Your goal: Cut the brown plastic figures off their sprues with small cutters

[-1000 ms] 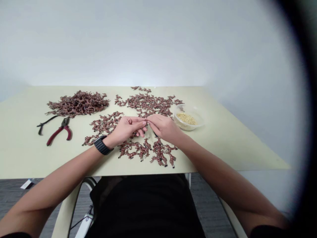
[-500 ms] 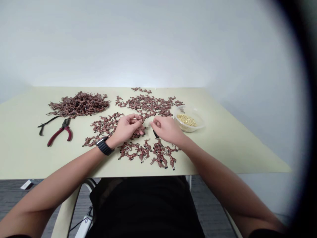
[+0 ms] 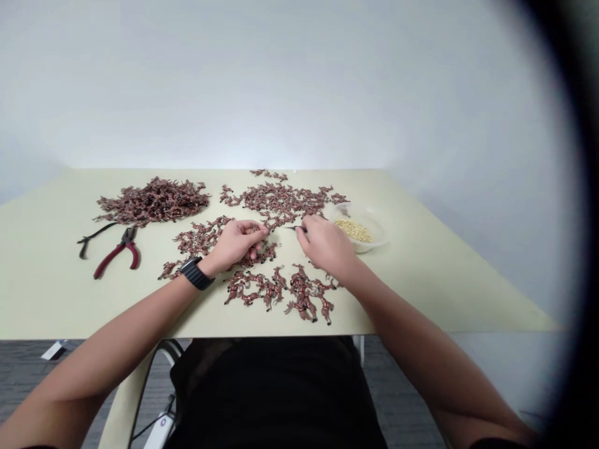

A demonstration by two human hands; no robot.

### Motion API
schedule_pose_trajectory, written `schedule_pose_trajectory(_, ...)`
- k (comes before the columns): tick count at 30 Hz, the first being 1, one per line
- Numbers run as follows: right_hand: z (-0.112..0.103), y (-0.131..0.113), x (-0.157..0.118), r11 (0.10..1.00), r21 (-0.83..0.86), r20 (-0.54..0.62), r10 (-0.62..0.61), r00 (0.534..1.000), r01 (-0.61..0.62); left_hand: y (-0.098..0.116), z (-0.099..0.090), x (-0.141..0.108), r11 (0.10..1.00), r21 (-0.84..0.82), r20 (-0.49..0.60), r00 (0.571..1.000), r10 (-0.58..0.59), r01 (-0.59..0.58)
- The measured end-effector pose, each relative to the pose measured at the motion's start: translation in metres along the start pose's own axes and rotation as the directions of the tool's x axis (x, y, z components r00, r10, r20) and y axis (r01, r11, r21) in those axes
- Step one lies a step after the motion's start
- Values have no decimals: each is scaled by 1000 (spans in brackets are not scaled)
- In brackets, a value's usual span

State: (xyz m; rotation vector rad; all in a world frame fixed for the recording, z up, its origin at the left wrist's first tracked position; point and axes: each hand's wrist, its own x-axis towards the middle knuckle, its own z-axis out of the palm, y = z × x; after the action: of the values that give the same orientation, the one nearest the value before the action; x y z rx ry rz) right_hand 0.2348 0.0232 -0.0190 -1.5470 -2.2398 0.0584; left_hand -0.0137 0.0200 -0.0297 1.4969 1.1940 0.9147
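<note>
Dark tool (image 3: 299, 229) clamped in right hand's grip (image 3: 328, 246), left hand's grip (image 3: 238, 245) together, brown figurines (image 3: 303, 293) nearby

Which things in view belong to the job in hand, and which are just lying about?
In use, it seems:
Thin dark pointed tool, in the right hand
Small brown deer-shaped figures, around the left hand
Clear round plastic tub of golden bits

Apparently lying about:
Red-handled metal pliers
Slim black forked tool
</note>
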Motion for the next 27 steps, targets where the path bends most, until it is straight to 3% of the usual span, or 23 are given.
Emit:
schedule_pose_trajectory(2, -8, 4, 2, 994, 109, -147, 34, 989, -18, -1, 0, 0, 1000, 7, 14, 1000, -10, 10)
schedule_pose_trajectory(4, -14, 8, 5, 964, 266, -194, 73, 978, -19, -1, 0, 0, 1000, -22, 47, 999, -14, 15)
schedule_pose_trajectory(7, -13, 11, 7, 831, 548, -70, 158, 985, -94, -3, 2, 1, 990, -133, 135, 991, -22, 40)
schedule_pose_trajectory(10, -3, 10, 8, 692, 691, 104, 191, 976, -209, -2, 5, 0, 974, -211, 201, 979, -35, 78)
schedule_pose_trajectory(13, 7, 5, 7, 728, 656, 127, 152, 980, -198, 0, 9, -2, 980, -179, 207, 977, -43, 81)
schedule_pose_trajectory(17, 7, -8, 0, 862, 507, -57, 8, 998, 21, 2, 12, -6, 979, -192, 187, 982, -36, 73)
schedule_pose_trajectory(20, 5, -17, -6, 888, 457, 38, -81, 996, 55, 4, 13, -7, 976, -210, 163, 986, -25, 60)
schedule_pose_trajectory(27, 10, -22, -12, 931, 365, 125, -60, 990, 10, 13, 14, -13, 998, -67, 189, 981, 33, -21)
